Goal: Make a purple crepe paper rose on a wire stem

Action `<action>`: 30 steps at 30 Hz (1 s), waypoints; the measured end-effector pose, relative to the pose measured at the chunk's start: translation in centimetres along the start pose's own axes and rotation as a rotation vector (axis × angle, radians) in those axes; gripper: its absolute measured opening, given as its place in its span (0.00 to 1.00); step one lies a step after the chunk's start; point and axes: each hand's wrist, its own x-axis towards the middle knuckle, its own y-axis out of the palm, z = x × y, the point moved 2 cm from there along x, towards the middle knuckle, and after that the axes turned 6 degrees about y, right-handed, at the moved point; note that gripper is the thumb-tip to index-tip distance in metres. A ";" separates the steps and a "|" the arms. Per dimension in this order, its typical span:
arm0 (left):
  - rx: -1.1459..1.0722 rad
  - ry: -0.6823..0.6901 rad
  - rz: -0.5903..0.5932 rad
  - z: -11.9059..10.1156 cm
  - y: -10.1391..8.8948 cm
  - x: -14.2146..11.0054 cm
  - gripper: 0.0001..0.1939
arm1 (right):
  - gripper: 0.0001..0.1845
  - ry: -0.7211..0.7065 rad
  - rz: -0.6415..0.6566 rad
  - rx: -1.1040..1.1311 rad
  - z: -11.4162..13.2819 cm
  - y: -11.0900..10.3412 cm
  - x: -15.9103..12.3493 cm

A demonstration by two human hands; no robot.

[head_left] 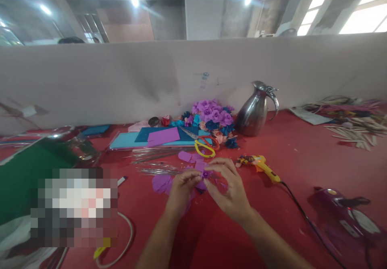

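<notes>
A small purple paper flower is held up between my hands over the red tabletop. My left hand pinches it from the left, with thumb and fingers together. On the other side, the thumb and fingertips of my right hand close on its petals. Beneath and behind lie cut purple paper petals, partly covered by my hands. Scissors with yellow and orange handles rest just beyond, near a purple paper sheet. Thin metal wires lie left of the petals.
A yellow glue gun lies right of my hands, its black cord running forward. Finished paper flowers are heaped against the partition beside a steel jug. A purple appliance stands at the right, wooden sticks behind it.
</notes>
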 end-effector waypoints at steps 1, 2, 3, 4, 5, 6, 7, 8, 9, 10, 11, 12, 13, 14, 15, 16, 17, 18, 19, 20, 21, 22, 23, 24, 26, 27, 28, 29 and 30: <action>-0.005 -0.005 0.001 0.1 0.0 0.0 0.07 | 0.12 0.021 0.007 0.047 -0.1 0.0 0.0; -0.006 -0.009 -0.001 0.2 -0.1 0.1 0.07 | 0.14 0.038 0.005 0.085 -0.2 -0.1 0.0; -0.006 -0.011 -0.002 0.2 -0.1 0.1 0.07 | 0.15 0.050 -0.003 0.108 -0.3 -0.1 0.0; -0.004 -0.012 -0.004 0.2 -0.1 0.1 0.07 | 0.16 0.054 -0.010 0.119 -0.4 -0.2 0.0; -0.002 -0.011 -0.003 0.2 -0.1 0.1 0.07 | 0.16 0.054 -0.013 0.117 -0.4 -0.2 0.0; -0.001 -0.007 -0.003 0.2 -0.1 0.1 0.07 | 0.17 0.051 -0.008 0.108 -0.5 -0.2 0.0; -0.001 -0.002 -0.005 0.1 -0.1 0.1 0.07 | 0.18 0.048 0.003 0.097 -0.5 -0.2 0.0; -0.003 0.003 -0.007 0.1 0.0 0.0 0.07 | 0.19 0.049 0.019 0.086 -0.5 -0.1 0.0; -0.010 0.006 -0.008 0.0 0.0 0.0 0.07 | 0.20 0.055 0.039 0.077 -0.6 -0.1 0.0; -0.019 0.009 -0.006 0.0 0.0 -0.1 0.06 | 0.20 0.066 0.056 0.070 -0.6 0.0 0.1; -0.027 0.011 0.003 -0.1 0.1 -0.1 0.06 | 0.21 0.079 0.073 0.067 -0.7 0.1 0.1; -0.028 0.010 0.017 -0.1 0.1 -0.2 0.06 | 0.21 0.095 0.089 0.067 -0.9 0.3 0.1; -0.024 0.011 0.033 -0.1 0.2 -0.2 0.06 | 0.20 0.113 0.100 0.072 -1.0 0.4 0.1; -0.017 0.014 0.049 -0.2 0.2 -0.2 0.06 | 0.20 0.133 0.108 0.082 -1.2 0.5 0.1; -0.008 0.018 0.062 -0.2 0.3 -0.2 0.06 | 0.18 0.152 0.115 0.095 -1.3 0.6 0.2; -0.003 0.023 0.069 -0.2 0.3 -0.2 0.06 | 0.16 0.167 0.123 0.109 -1.5 0.7 0.2; -0.001 0.029 0.071 -0.2 0.3 -0.2 0.07 | 0.14 0.178 0.132 0.121 -1.6 0.7 0.2; 0.002 0.036 0.068 -0.2 0.3 -0.2 0.07 | 0.12 0.186 0.140 0.131 -1.7 0.8 0.1; 0.008 0.045 0.058 -0.2 0.3 -0.2 0.07 | 0.10 0.195 0.147 0.142 -1.7 0.9 0.1; 0.012 0.054 0.042 -0.2 0.2 -0.1 0.07 | 0.10 0.206 0.152 0.154 -1.8 1.0 0.1; 0.013 0.065 0.020 -0.2 0.2 -0.1 0.07 | 0.10 0.223 0.152 0.166 -1.9 1.1 0.1; 0.012 0.073 0.001 -0.2 0.2 -0.1 0.07 | 0.10 0.246 0.149 0.180 -2.1 1.2 0.1; 0.008 0.076 -0.011 -0.2 0.1 -0.1 0.06 | 0.10 0.274 0.146 0.195 -2.3 1.3 0.0; 0.003 0.073 -0.015 -0.2 0.2 -0.1 0.06 | 0.09 0.304 0.141 0.209 -2.6 1.4 0.0; -0.004 0.047 -0.005 -0.1 0.3 -0.2 0.06 | 0.06 0.367 0.126 0.229 -3.2 1.6 -0.1; -0.005 0.029 0.004 0.0 0.3 -0.2 0.07 | 0.06 0.396 0.118 0.233 -3.6 1.7 -0.2; -0.007 0.012 0.008 0.1 0.4 -0.2 0.07 | 0.06 0.420 0.110 0.234 -3.9 1.8 -0.3; -0.013 -0.001 0.009 0.2 0.5 -0.2 0.07 | 0.06 0.436 0.106 0.233 -4.2 1.8 -0.3; -0.021 -0.009 0.005 0.2 0.5 -0.2 0.08 | 0.06 0.442 0.103 0.230 -4.4 1.9 -0.4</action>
